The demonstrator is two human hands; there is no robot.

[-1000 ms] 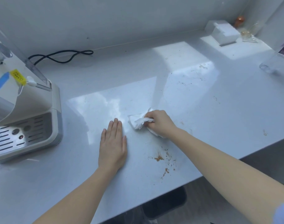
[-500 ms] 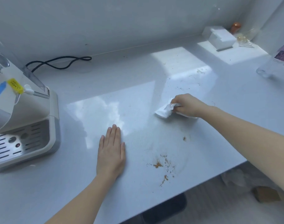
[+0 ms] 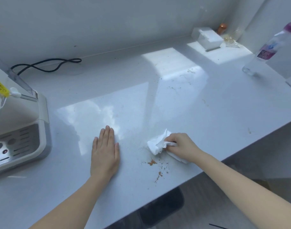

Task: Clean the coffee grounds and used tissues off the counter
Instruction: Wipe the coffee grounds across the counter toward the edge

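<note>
Currently: right hand (image 3: 180,147) closed around a crumpled white tissue (image 3: 157,144), pressing it flat against the counter (image 3: 207,113); bulk of the tissue sticking out to the left of the knuckles, a smaller part showing under the wrist. Left hand (image 3: 105,154) spread flat, palm down, fingers together, holding nothing, near the tissue but apart from it. Brown coffee grounds (image 3: 152,162) in a small clump just below the tissue, near the counter's front edge; second small patch (image 3: 159,174) slightly closer to that edge, fine specks scattered around both. Darker specks (image 3: 177,87) farther back on the counter, well apart from both hands. Coffee machine (image 3: 19,129) at far left, black cord (image 3: 47,64) looped behind it. Plastic bottle (image 3: 270,48) at far right; white box (image 3: 207,39) in the back corner.
</note>
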